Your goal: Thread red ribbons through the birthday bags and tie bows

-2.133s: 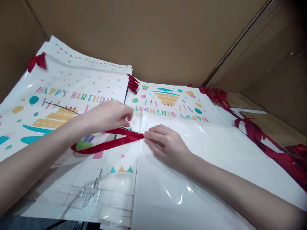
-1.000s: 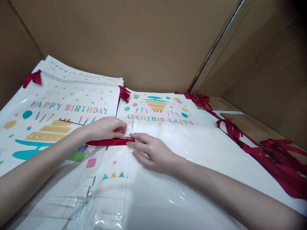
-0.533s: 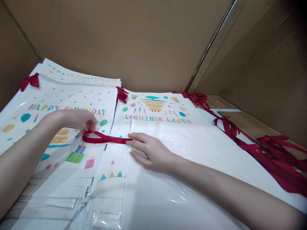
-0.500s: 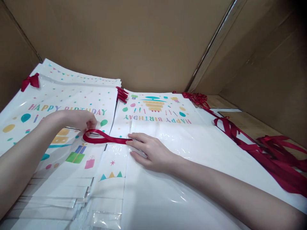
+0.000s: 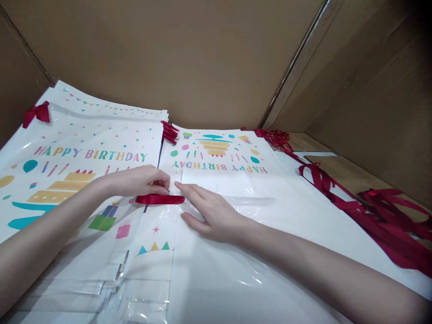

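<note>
A red ribbon loop (image 5: pixel 158 200) lies flattened across the edge of a clear-wrapped white bag panel. My left hand (image 5: pixel 153 181) is closed just above the ribbon, fingertips pinched together; whatever is between them is too small to make out. My right hand (image 5: pixel 212 213) rests flat on the white panel (image 5: pixel 236 261), fingers stretched toward the ribbon's right end. Under my left arm is a stack of printed birthday bags (image 5: pixel 91 155) with a cake, balloons and presents. Beyond my right hand, another birthday print (image 5: pixel 216 150) appears upside down.
A red bow (image 5: pixel 36 113) sits on the stack's left edge, and folded ribbon ends (image 5: pixel 169 132) stick out at its right. Loose red ribbons (image 5: pixel 357 211) trail along the right side over cardboard. Tall cardboard walls (image 5: pixel 175 58) stand behind and at the right.
My left hand has moved right, close to my right fingertips. The ribbon loop, open and twisted before, now lies flatter and shorter. My right hand has barely moved.
</note>
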